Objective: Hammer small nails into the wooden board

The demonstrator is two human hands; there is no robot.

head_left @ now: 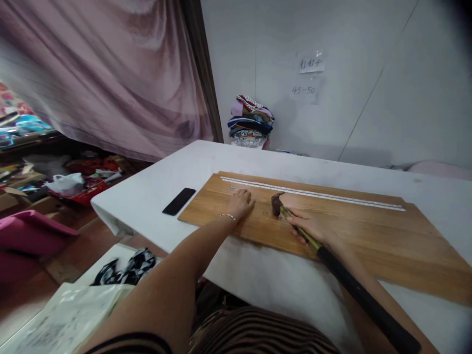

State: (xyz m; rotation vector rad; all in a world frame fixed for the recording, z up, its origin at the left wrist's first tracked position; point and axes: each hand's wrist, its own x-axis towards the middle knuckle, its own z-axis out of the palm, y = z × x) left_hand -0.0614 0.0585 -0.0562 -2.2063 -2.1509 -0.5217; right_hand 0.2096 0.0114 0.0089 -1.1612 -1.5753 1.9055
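My right hand [304, 226] is closed round the middle of a claw hammer's [317, 248] handle. Its rusty metal head rests on or just above the wooden board [354, 231], close to a few tiny nails standing or lying there. The long black grip runs back along my right forearm. My left hand [241, 202] lies palm down on the board, fingers loosely bent and apparently holding nothing. Just beyond it is a small group of loose nails [231, 188]. A white measuring strip [313, 192] stretches along the board's far side.
The board lies on a white-covered table [147, 201]. A black phone [179, 201] sits left of the board. Folded clothes [250, 120] are stacked by the wall behind. A pink curtain [147, 73] hangs at left, above cluttered boxes and bags. Patterned cloth [136, 265] lies lower left.
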